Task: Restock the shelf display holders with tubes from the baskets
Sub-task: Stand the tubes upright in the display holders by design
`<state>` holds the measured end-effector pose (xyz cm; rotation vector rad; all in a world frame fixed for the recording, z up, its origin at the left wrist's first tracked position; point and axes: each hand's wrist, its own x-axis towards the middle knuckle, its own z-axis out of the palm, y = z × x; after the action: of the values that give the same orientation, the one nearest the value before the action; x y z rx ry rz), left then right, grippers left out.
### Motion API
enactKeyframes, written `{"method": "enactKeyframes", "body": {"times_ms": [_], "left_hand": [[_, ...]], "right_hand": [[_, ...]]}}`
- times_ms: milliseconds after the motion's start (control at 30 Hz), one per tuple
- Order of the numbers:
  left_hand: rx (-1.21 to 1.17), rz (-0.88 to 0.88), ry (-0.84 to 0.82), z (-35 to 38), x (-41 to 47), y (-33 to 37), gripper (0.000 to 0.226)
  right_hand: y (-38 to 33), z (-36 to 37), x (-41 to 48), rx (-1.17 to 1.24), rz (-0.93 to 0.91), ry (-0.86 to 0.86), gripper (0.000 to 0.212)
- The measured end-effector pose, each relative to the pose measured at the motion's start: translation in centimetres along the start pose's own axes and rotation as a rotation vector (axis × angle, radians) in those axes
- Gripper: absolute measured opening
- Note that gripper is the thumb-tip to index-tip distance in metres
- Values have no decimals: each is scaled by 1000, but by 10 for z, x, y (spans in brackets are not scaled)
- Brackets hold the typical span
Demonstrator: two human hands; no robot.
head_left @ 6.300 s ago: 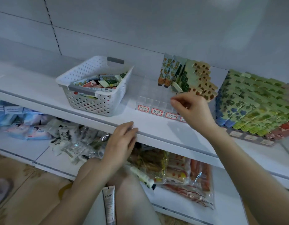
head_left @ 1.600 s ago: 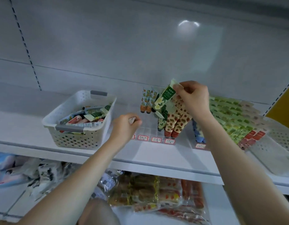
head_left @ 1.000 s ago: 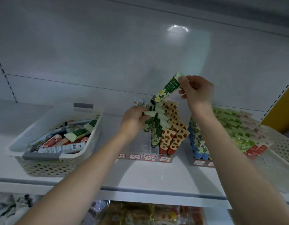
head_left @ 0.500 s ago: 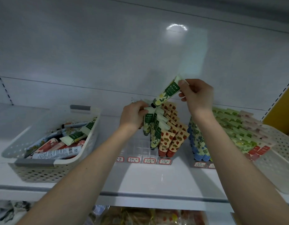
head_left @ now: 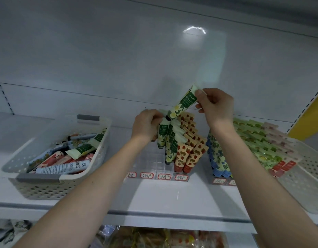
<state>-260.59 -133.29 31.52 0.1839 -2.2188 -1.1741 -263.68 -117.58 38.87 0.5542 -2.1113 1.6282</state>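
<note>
We pinch a green-and-white tube (head_left: 183,104) by its flat end in our right hand (head_left: 216,107), tilted above the clear display holder (head_left: 153,159). Our left hand (head_left: 148,124) grips the green tubes (head_left: 169,140) standing there, with the basket (head_left: 47,190) at left.

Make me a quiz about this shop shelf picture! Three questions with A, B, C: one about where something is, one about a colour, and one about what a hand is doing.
1. Where is the basket of loose tubes, seen from the clear holder?
A) above it B) to its right C) to its left

2. What colour is the band on the tube in the right hand?
A) red B) dark green C) purple

3. What is that hand doing?
A) pinching the tube's flat end B) lying open and flat C) making an empty fist

Answers: 1 C, the basket sits left of the holder. 2 B, the band with writing is dark green. 3 A, thumb and fingers pinch the crimped end.
</note>
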Motion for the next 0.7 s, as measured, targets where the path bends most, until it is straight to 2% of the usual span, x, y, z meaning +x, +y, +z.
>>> {"method": "enactKeyframes", "body": {"times_ms": [167, 433, 700], "left_hand": [[148, 70, -79, -5, 6, -4, 21], [268, 170, -36, 2, 3, -3, 26], [245, 197, -22, 2, 2, -1, 25]], "right_hand": [[3, 0, 2, -3, -2, -6, 5], [9, 2, 3, -7, -2, 2, 7], [10, 2, 3, -7, -8, 4, 6]]}}
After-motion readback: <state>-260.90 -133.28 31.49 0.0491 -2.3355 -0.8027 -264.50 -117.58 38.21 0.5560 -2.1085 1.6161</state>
